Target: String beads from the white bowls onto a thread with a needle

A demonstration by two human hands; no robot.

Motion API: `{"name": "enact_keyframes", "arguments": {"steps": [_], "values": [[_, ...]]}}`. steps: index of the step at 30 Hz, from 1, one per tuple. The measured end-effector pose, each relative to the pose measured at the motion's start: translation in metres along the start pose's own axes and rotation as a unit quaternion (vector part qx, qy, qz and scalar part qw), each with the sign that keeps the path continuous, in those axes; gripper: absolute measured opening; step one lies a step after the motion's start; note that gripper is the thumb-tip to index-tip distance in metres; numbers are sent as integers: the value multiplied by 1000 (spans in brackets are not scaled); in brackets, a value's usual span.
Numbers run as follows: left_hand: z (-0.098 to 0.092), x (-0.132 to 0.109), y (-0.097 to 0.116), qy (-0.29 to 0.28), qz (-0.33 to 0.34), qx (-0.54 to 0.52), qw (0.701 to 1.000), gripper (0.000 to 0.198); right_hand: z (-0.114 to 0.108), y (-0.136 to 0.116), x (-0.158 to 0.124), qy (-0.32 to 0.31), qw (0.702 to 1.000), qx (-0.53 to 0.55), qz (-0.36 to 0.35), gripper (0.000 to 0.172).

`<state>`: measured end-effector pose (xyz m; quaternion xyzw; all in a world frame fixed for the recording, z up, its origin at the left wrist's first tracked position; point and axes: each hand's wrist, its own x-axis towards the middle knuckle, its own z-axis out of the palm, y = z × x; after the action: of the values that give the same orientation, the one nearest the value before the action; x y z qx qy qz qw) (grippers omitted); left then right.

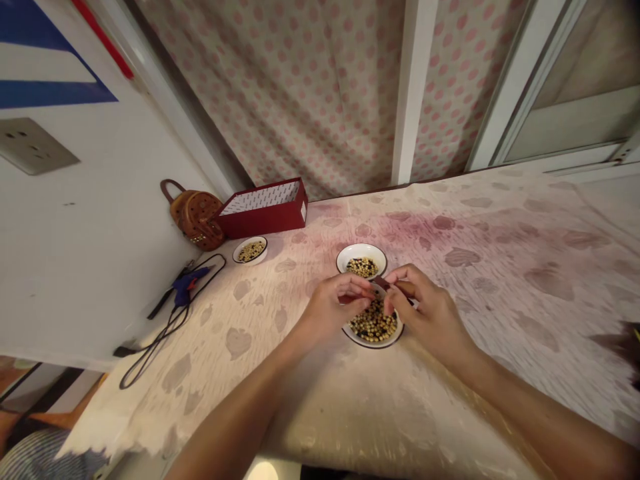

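The left hand (333,308) and right hand (427,312) both pinch a small reddish-brown stick (395,287) just above a white bowl (373,345) of mixed beans (373,323); another bowl (361,246) sits at twelve o'clock.

cloth-covered table (505,293), white bowls (361,247) of beans (374,323), red box (263,210), glue gun (187,287)

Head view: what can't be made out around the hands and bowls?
Head view:
the reddish-brown object between the left hand and right hand: fingers hide most of it, kind unclear;
the front white bowl: hands hide its far rim;
a dark blurred thing: cut off by the right edge.
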<state>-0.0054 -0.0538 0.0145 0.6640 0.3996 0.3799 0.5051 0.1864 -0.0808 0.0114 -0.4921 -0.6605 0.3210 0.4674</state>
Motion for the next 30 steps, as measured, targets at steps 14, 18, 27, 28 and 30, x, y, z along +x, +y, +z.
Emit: {"name": "enact_keyframes", "arguments": {"steps": [14, 18, 27, 28, 30], "values": [[-5, -3, 2, 20, -77, -165, 983, 32, 5, 4, -2, -72, 997, -8, -14, 18], [-4, -3, 0, 19, -73, -169, 983, 32, 5, 3, -2, -79, 996, -12, -29, 19], [-3, -4, -3, 10, -71, -168, 983, 31, 5, 1, -2, -90, 995, -16, -43, 18], [-3, -4, -2, 10, -69, -169, 983, 31, 5, 1, -2, -89, 995, -17, -43, 18], [-4, -4, -2, 11, -68, -170, 983, 31, 5, 2, -2, -89, 995, -20, -44, 18]]}}
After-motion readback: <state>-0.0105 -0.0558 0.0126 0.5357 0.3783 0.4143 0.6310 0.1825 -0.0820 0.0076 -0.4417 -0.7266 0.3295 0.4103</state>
